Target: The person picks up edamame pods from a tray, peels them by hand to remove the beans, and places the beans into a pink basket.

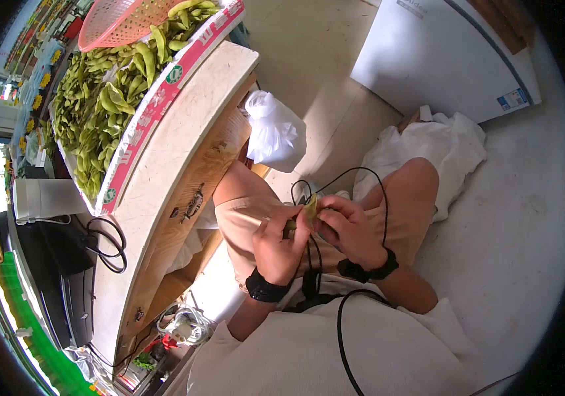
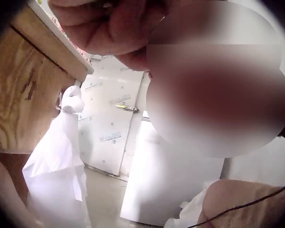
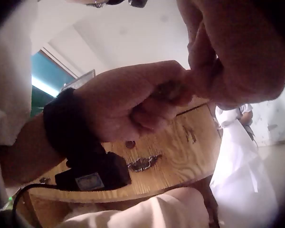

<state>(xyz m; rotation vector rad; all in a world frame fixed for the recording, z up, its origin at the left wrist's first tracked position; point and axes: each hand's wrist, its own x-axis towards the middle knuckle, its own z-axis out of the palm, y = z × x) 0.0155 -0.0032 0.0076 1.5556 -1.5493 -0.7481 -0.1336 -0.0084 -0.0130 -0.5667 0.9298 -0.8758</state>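
Note:
In the head view a green pod (image 1: 311, 206) is pinched between both hands above the lap. The left hand (image 1: 281, 245) curls its fingers round it from the left, with another greenish piece (image 1: 289, 228) against its palm. From the right, the right hand (image 1: 350, 232) holds the pod with thumb and fingers. In the left wrist view the left hand (image 2: 109, 28) is at the top, and a blurred patch covers much of the right. The right wrist view shows the left hand (image 3: 137, 97) touching the right hand (image 3: 242, 52); the pod is hidden there.
A heap of green pods (image 1: 98, 112) lies in a pink-edged box (image 1: 164, 86) on the counter (image 1: 213, 79), with a pink basket (image 1: 107, 26) on top. A white bag (image 1: 276, 135) hangs beside the counter. White cloth (image 1: 451, 148) and a white appliance (image 1: 444, 56) are beyond the knees.

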